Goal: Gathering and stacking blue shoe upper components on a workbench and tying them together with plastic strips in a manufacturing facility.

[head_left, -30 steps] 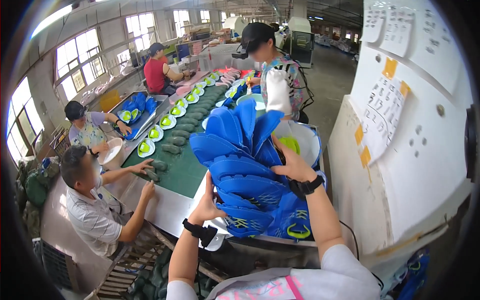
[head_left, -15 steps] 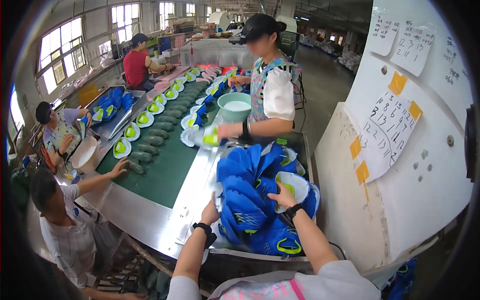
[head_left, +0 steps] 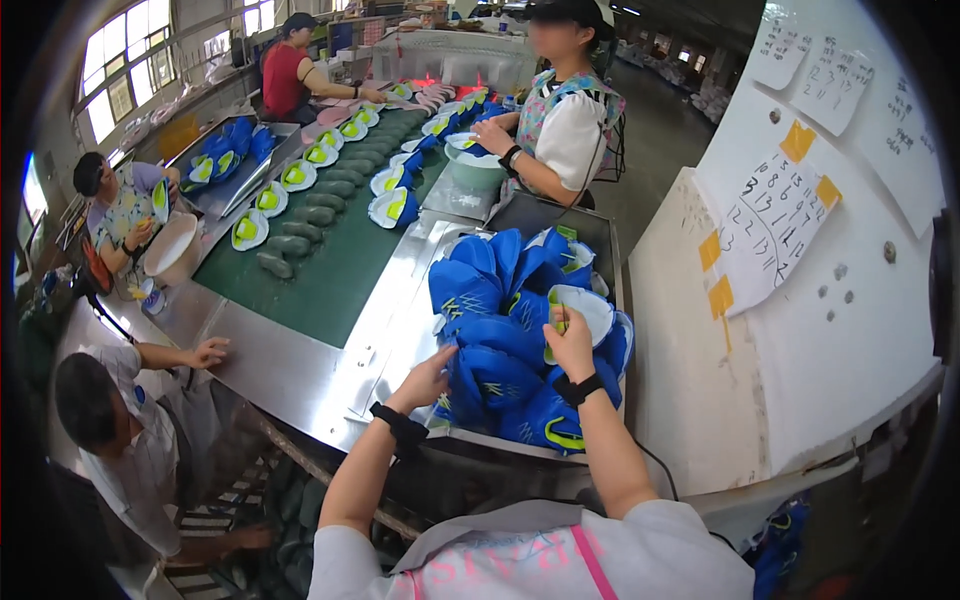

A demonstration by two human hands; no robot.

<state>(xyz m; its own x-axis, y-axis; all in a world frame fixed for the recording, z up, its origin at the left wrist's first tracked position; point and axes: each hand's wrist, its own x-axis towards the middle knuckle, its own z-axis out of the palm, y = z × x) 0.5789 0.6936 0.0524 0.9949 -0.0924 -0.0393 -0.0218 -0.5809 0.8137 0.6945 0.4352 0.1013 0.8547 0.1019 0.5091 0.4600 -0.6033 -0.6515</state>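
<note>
A heap of blue shoe uppers (head_left: 490, 345) with lime-green collars and pale linings lies in a metal bin before me. My right hand (head_left: 571, 345) is closed on the lime-green edge of one shoe upper (head_left: 590, 308), whose white inner side faces up at the right of the heap. At the heap's left side, my left hand (head_left: 424, 382) has its forefinger stretched toward the blue uppers and seems to touch them. Its other fingers are partly hidden, and I see nothing held in it.
A green conveyor belt (head_left: 318, 285) carries dark shoe lasts (head_left: 296, 246) between rows of uppers. Across the bin, a co-worker (head_left: 570, 130) handles an upper over a green basin (head_left: 478, 172). Other people work at left. A white panel (head_left: 850, 330) with papers stands at right.
My right hand has tightened on the upper and tilted it up slightly. My left hand has shifted inward against the heap. The co-worker's upper has moved from the belt's edge to the basin.
</note>
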